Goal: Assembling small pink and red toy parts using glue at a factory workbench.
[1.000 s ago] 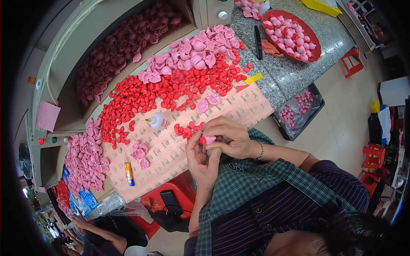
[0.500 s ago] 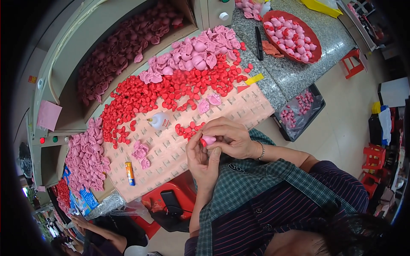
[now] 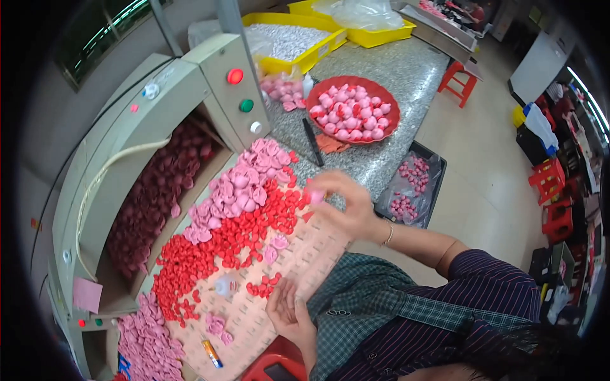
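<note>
My right hand, blurred by motion, is raised over the table's far right corner. Between its thumb and fingers is a small pink molded piece; its other details are smeared. My left hand rests low by the table's near edge, fingers loosely bent and apart, with nothing visible in it. Beside its fingertips lies a small cluster of red molded pieces. Two pink shell-like pieces lie farther off. Past my right hand stands a red bowl filled with round pink-and-red pieces.
A squeeze bottle and a glue-stick-like tube lie on the table. Heaps of red pieces and pink pieces line a grey machine. Yellow trays, a black pen-like tool and a black crate stand around.
My hands have parted: the right has moved away toward the red bowl with the pink piece, and the left has stayed low, letting go. The view has swung right.
</note>
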Action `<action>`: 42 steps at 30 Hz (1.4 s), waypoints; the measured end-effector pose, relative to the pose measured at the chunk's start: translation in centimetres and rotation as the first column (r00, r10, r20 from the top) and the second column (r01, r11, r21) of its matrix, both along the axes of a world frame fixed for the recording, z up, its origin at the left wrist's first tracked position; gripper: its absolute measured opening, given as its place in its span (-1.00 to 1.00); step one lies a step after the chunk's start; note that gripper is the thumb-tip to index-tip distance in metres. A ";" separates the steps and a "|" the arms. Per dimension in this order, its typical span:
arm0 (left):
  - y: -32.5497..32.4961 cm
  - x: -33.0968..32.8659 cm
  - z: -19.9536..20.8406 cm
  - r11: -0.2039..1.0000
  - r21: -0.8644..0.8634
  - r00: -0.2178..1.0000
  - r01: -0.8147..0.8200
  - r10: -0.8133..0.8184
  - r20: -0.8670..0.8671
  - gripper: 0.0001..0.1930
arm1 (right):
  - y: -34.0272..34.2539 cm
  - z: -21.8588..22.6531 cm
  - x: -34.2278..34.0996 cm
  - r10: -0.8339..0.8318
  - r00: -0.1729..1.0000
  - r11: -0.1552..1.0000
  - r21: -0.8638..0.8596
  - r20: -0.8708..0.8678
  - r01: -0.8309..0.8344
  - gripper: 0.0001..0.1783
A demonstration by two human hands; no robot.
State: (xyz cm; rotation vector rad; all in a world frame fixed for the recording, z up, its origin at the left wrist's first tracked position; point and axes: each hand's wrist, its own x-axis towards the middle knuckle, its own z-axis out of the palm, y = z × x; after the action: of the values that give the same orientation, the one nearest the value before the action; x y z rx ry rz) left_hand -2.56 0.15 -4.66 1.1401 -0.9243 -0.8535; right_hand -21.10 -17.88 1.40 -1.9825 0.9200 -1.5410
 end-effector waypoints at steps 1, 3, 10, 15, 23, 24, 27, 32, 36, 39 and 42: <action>-0.2 -0.3 0.2 1.000 -0.016 1.000 0.020 -0.020 -0.004 -0.51 | -1.6 1.2 -1.8 -0.110 0.993 0.993 -0.040 -0.034 0.108 -0.69; -0.1 -0.4 0.7 1.000 0.005 1.000 -0.024 0.024 -0.004 -0.54 | -5.4 2.4 -4.6 -0.286 0.958 0.956 -0.082 -0.031 0.282 -0.69; 0.2 0.7 0.3 0.997 0.082 0.998 0.011 -0.016 0.062 -0.50 | -18.8 0.3 -14.6 -0.491 0.817 0.871 -0.185 -0.304 0.454 -0.67; -0.3 0.8 0.2 0.999 -0.032 0.996 0.009 -0.006 0.092 -0.58 | -27.7 -6.2 -24.0 -0.294 0.673 0.899 0.042 -0.679 0.435 -0.62; 1.3 0.8 0.0 0.991 -0.086 0.968 -0.103 0.120 0.221 -0.63 | -22.6 -4.3 -16.3 -0.483 0.671 0.874 -0.359 -0.562 0.328 -0.58; 1.1 0.7 -0.2 0.993 -0.085 0.987 -0.082 0.093 0.132 -0.64 | -21.3 -3.7 -15.4 -0.514 0.694 0.849 -0.417 -0.505 0.324 -0.59; 0.9 0.7 -0.6 0.996 -0.078 0.995 -0.042 0.049 0.089 -0.63 | -15.8 -1.8 -10.7 -0.473 0.777 0.840 -0.479 -0.415 0.255 -0.67; 0.8 0.3 -0.5 0.995 -0.099 0.992 -0.022 0.034 0.123 -0.64 | -7.3 -1.2 -4.0 -0.337 0.875 0.825 -0.558 -0.348 0.096 -0.72; 1.1 0.9 -0.2 0.995 -0.095 0.992 -0.002 0.014 0.126 -0.64 | -1.6 -2.3 -0.9 -0.138 0.950 0.928 -0.371 -0.281 0.024 -0.73; 1.2 1.1 -0.4 0.996 -0.092 0.994 -0.001 0.011 0.110 -0.64 | 0.5 -4.0 -0.4 -0.028 0.963 0.969 -0.242 -0.267 -0.039 -0.73; 1.2 1.0 -0.4 0.995 -0.102 0.997 0.002 0.005 0.076 -0.64 | 1.6 -5.7 0.0 -0.002 0.963 0.977 -0.207 -0.268 -0.055 -0.74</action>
State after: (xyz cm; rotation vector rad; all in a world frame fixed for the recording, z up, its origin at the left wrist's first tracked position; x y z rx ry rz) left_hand -1.56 1.37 -5.10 1.0903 -1.0182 -0.7573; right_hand -21.06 -16.32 -4.31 -2.3906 0.8546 -1.4305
